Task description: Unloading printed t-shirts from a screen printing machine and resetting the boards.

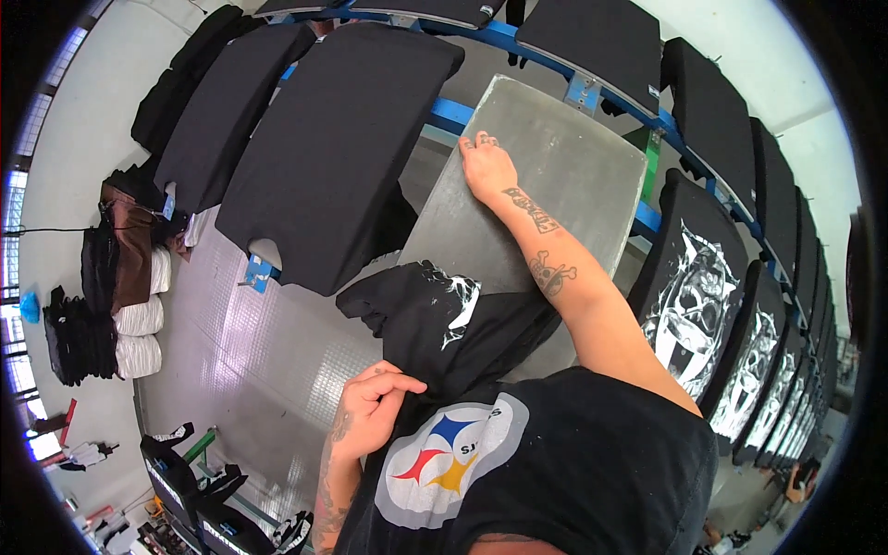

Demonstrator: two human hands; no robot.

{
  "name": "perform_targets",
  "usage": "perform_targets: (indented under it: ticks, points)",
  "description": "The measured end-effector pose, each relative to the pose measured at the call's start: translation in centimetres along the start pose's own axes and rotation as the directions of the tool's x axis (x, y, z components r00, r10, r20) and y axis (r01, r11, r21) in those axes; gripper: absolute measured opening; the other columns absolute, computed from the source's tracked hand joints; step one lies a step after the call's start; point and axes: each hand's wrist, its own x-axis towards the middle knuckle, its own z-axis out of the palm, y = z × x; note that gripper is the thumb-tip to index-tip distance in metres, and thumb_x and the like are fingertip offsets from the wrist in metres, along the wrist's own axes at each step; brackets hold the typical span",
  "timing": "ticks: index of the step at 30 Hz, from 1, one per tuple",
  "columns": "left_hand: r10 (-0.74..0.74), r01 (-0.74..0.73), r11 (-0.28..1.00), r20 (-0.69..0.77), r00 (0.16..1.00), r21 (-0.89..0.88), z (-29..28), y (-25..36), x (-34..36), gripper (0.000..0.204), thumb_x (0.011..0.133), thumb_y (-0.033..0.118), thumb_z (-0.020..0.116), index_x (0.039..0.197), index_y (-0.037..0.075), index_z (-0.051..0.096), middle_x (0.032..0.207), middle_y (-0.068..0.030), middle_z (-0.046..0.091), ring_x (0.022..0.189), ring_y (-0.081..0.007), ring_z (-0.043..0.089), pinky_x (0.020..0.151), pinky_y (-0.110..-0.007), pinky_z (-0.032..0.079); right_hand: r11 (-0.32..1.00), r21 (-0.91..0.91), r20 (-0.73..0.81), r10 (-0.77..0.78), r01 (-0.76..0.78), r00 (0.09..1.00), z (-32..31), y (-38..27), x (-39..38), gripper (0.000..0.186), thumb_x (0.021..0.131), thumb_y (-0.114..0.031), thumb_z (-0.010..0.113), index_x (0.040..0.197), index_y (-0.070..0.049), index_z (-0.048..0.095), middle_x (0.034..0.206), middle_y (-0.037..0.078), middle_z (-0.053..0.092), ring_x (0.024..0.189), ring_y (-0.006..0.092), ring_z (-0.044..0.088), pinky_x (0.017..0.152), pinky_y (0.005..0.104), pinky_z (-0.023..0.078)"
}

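Note:
My left hand (368,407) has its fingers bent and pinched at the edge of a black T-shirt (435,333) with a white print. That shirt hangs bunched over the near end of a bare grey platen (564,166), against my body. Farther off, my right hand (488,168) rests on the platen near its left edge, fingers bent and slightly apart, with nothing visible in them. My right forearm crosses above the platen. What lies under the fingertips of my left hand is partly hidden by the hand.
Left of the bare platen is one dressed in a black shirt (342,148). Shirts with white prints (696,296) cover several platens on the right. A blue rail (499,37) curves behind. Stacked dark and white garments (134,268) stand at the far left, above metal flooring (240,342).

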Motion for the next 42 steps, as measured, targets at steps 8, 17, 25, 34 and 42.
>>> perform_targets:
  ticks: [8,17,25,34,42]
  points:
    - [-0.025,0.021,0.999,-0.14,0.99,-0.032,-1.2,0.1,-3.3,0.022,0.09,-0.006,0.054,0.097,0.003,0.074,0.087,-0.0068,0.063,0.074,-0.0152,0.059,0.065,-0.027,0.046,0.908,0.413,-0.28,0.204,-0.074,0.938,-8.4,2.7,-1.9,0.032,0.093,-0.012,0.054,0.125,-0.012,0.057,0.105,0.023,0.057,0.095,0.0417,0.061,0.081,0.0498,0.052]
    - [0.172,-0.244,0.953,-0.347,0.922,-0.178,-5.2,-2.0,-5.2,0.018,0.095,-0.004,0.055,0.101,-0.001,0.071,0.089,-0.0022,0.06,0.082,-0.0094,0.053,0.072,-0.021,0.039,0.781,0.549,-0.134,0.434,-0.298,0.891,-16.6,3.4,-21.6,0.029,0.096,-0.018,0.06,0.125,-0.01,0.06,0.105,0.013,0.063,0.084,0.0236,0.062,0.078,0.0345,0.05]
    - [0.351,-0.39,0.818,-0.17,0.921,-0.422,-10.5,-1.9,-10.3,0.018,0.093,-0.004,0.054,0.099,-0.003,0.071,0.088,-0.0018,0.058,0.077,-0.0066,0.048,0.067,-0.021,0.036,0.637,0.588,-0.269,0.736,-0.499,0.621,-13.8,-4.2,-44.8,0.022,0.101,-0.018,0.055,0.113,0.0,0.062,0.088,0.01,0.066,0.079,0.0146,0.061,0.076,0.03,0.05]
    - [0.479,-0.782,0.389,-0.618,0.623,-0.487,-24.2,0.0,-25.7,0.007,0.091,0.0,0.059,0.094,0.004,0.063,0.101,-0.01,0.058,0.082,-0.0182,0.059,0.08,-0.03,0.05,0.247,0.628,0.277,0.816,-0.738,0.508,-7.9,-15.5,-54.7,0.017,0.098,-0.016,0.051,0.09,-0.002,0.056,0.07,0.008,0.062,0.06,0.0142,0.063,0.057,0.0329,0.052]
    - [0.391,-0.911,0.394,-0.876,0.283,-0.119,-28.2,-1.5,-36.9,0.022,0.101,0.014,0.051,0.117,0.004,0.064,0.118,-0.0106,0.067,0.104,-0.0203,0.065,0.094,-0.035,0.052,0.524,0.302,0.429,0.672,-0.797,0.604,-1.8,-13.6,-60.4,0.018,0.095,-0.018,0.056,0.09,-0.002,0.063,0.072,0.013,0.067,0.061,0.0214,0.067,0.062,0.0368,0.055]
